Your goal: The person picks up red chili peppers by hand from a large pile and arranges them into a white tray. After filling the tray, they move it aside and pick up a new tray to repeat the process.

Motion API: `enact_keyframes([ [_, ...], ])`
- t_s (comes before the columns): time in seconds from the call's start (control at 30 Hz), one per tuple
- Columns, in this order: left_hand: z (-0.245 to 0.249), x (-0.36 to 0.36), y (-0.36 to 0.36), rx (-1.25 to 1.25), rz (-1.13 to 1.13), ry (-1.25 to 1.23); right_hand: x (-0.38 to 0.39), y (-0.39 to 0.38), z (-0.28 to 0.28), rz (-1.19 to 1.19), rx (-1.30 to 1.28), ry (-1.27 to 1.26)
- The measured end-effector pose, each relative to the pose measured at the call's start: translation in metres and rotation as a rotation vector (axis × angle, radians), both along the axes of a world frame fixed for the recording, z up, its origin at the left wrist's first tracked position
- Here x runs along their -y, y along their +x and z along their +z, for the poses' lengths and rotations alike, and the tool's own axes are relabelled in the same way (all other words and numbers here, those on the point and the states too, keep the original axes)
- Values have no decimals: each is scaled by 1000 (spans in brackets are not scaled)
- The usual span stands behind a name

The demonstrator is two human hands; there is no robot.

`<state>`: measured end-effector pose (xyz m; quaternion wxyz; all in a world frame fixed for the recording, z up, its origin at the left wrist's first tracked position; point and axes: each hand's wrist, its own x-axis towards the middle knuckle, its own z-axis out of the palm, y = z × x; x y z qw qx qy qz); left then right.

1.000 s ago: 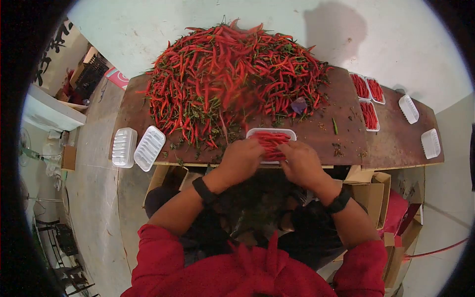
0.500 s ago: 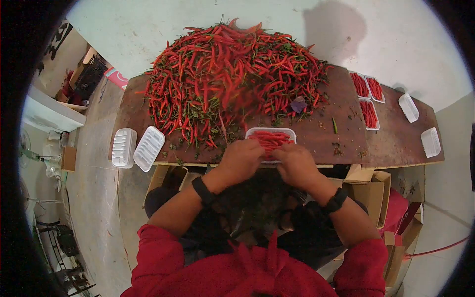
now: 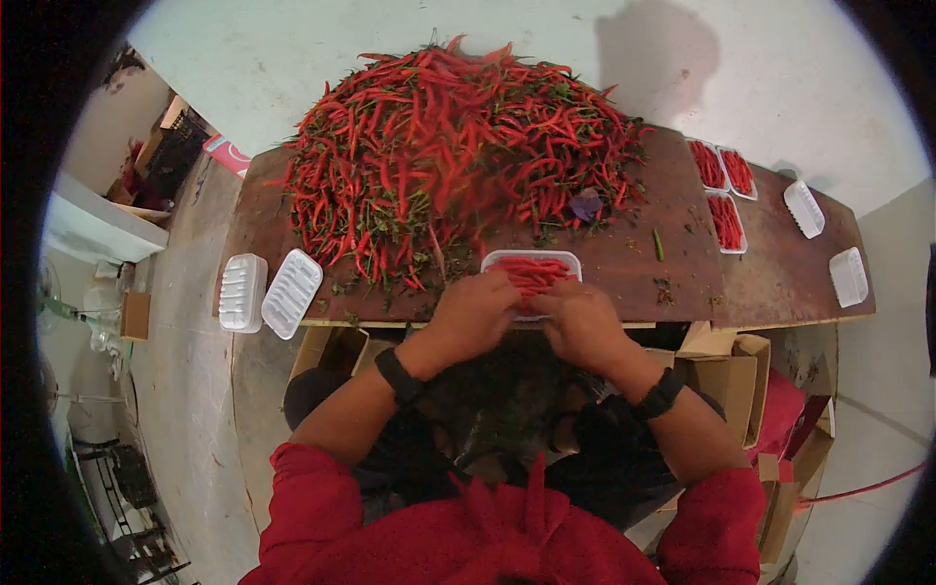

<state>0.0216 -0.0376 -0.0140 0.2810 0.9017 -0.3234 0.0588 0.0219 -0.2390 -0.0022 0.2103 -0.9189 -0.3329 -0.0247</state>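
Presently, left hand (image 3: 478, 310): fingers bent over the eight o'clock corner of a shallow rectangular white plastic tray (image 3: 531, 254), tips at the slender red chillies (image 3: 526, 272) inside; I cannot tell whether they pinch any.
Right hand (image 3: 583, 320): bent likewise at the tray's four o'clock corner; whether a chilli sits between its fingers is hidden.
Wrists: a dark band (image 3: 398, 375) on each.
Tray: at the near edge of a reddish-brown wooden tabletop (image 3: 624, 278), its chillies laid mostly lengthwise.
Heap: large mound of red chillies with green stems (image 3: 419, 146), from ten to one o'clock of the tray.
Scrap: small purple piece (image 3: 585, 205) at one o'clock, against the heap.
Stray: single slender green chilli (image 3: 658, 245), between two and three o'clock.
Filled trays: three white plastic trays of red chillies (image 3: 744, 246), two o'clock.
Other trays: two ribbed white plastic trays (image 3: 292, 292) side by side at nine o'clock; two white plastic trays (image 3: 849, 278), apart, near three.
Boxes: open brown cardboard boxes (image 3: 723, 385) below the tabletop, four o'clock.
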Motion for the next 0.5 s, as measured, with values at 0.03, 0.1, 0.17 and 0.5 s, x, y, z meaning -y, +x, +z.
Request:
enact_keyframes([
  [0.03, 1, 1, 0, 1, -6, -2, -1, 0, 0, -7, -50, -42],
  [0.1, 3, 1, -1, 8, 0, -34, -2, -1, -1, -25, -98, -86],
  [0.17, 2, 1, -1, -6, 4, -27, -1, -1, -7, 15, -12, 33],
  [0.5, -4, -1, -1, -17, 31, 32, -3, -1, -7, 11, -43, -55],
])
